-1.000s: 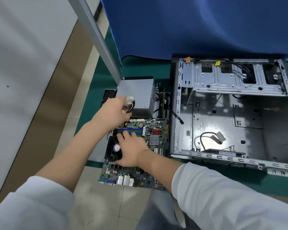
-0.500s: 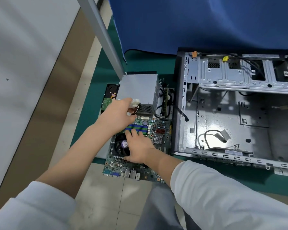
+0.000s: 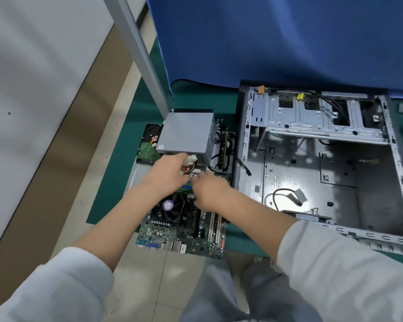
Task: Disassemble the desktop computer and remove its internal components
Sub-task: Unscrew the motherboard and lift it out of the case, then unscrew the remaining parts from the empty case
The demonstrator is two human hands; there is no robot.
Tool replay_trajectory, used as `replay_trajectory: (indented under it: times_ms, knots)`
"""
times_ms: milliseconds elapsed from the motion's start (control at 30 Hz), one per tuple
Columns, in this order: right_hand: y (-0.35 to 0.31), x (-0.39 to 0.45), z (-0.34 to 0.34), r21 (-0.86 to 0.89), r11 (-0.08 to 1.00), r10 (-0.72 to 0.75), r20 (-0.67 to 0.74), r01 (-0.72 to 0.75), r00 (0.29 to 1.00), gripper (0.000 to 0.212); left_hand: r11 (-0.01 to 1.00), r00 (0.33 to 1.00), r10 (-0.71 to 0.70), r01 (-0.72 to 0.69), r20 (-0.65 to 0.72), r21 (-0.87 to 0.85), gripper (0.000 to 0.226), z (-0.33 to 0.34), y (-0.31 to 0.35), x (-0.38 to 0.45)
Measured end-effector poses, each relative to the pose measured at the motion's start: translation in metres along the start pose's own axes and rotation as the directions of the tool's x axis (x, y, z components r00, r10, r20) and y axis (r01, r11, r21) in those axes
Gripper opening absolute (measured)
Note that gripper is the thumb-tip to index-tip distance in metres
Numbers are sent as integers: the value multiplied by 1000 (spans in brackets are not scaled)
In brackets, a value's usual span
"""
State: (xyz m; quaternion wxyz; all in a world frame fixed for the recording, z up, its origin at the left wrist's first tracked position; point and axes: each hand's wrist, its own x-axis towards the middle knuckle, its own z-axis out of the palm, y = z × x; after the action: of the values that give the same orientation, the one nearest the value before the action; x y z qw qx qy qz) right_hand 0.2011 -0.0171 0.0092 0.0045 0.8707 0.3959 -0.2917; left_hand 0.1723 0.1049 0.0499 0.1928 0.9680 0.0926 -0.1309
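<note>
Our left hand (image 3: 168, 174) with its grip pinching a white connector (image 3: 189, 160), our right hand (image 3: 209, 191) on the motherboard (image 3: 184, 228), its grip unclear, power supply (image 3: 186, 133) behind, empty case (image 3: 323, 163) beside

The open metal computer case (image 3: 316, 173) lies on its side on the green mat, nearly gutted, loose cables inside. Left of it lies the green motherboard (image 3: 182, 231) with its black fan (image 3: 169, 206), beyond it the grey power supply (image 3: 186, 133) and hard drive (image 3: 149, 145)
</note>
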Motion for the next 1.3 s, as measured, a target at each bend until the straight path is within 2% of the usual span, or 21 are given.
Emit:
replay_trajectory:
  times_ms: [67,167,267,367,433,500,633,700,767,900,1067,1300]
  knots:
    - [19,-19,-16,-129,987,-115,-167,94,979,42,999,1000,-8,8,14,36,15,13,5,3]
    - [57,-52,-27,-237,954,-262,-363,183,894,35,998,998,-47,45,47,51,26,36,13,4]
    - [103,-87,-26,-76,986,-164,-473,146,866,31,998,997,-51,52,54,-18,30,57,24,5]
    - [148,-117,-18,125,991,13,-453,49,892,27,959,989,-129,108,-67,-263,26,64,48,9]
    - [174,-130,-14,207,978,104,-413,-18,905,25,924,975,-187,131,-124,-360,29,67,71,15]
    - [195,-136,-11,269,961,171,-377,-69,910,25,911,971,-212,157,-108,-382,38,71,97,21]
    - [230,-133,-9,352,926,268,-355,-138,896,26,816,944,-326,261,-39,-516,56,80,139,29]
    - [243,-126,-9,382,911,308,-386,-153,869,28,860,921,-376,306,-103,-409,56,88,146,30]
    - [254,-114,-10,380,910,332,-425,-166,842,32,917,910,-364,312,-200,-249,52,94,147,29]
    - [267,-87,-13,275,942,314,-521,-192,794,30,941,903,-337,317,-268,-117,51,104,144,33]
    - [274,-66,-15,319,931,328,-526,-176,785,23,945,892,-326,315,-314,-88,50,110,142,36]
    - [283,-59,-22,363,911,343,-395,-198,852,9,944,881,-328,323,-341,-74,51,112,142,37]
